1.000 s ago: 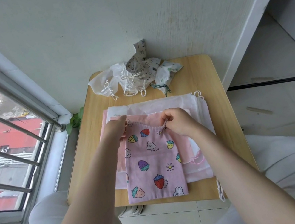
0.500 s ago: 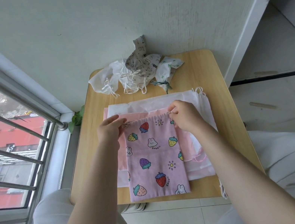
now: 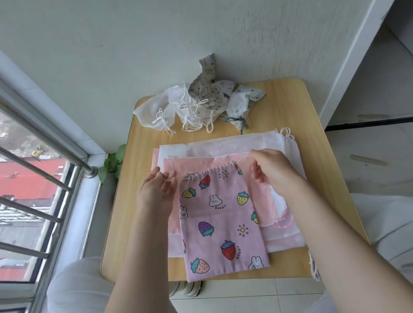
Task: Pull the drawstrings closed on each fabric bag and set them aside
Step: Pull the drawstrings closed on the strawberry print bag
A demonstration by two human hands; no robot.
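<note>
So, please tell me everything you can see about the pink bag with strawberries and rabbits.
The pink bag looks like woven cotton, printed with strawberries, white rabbits, small suns and the word "Rabbit". It lies flat on top of a stack of flat bags, plain pink and white, on the wooden table, its bottom edge near the table's front edge. Its top hem is gathered into small pleats, partly closed. The left hand and right hand each pinch a thin drawstring end, pulling outward from the two top corners.

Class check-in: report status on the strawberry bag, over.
Left hand and right hand each pinch a drawstring end, pulling outward. Strawberry bag mouth partly gathered, lying on the flat bags. Nothing in the way.
</note>
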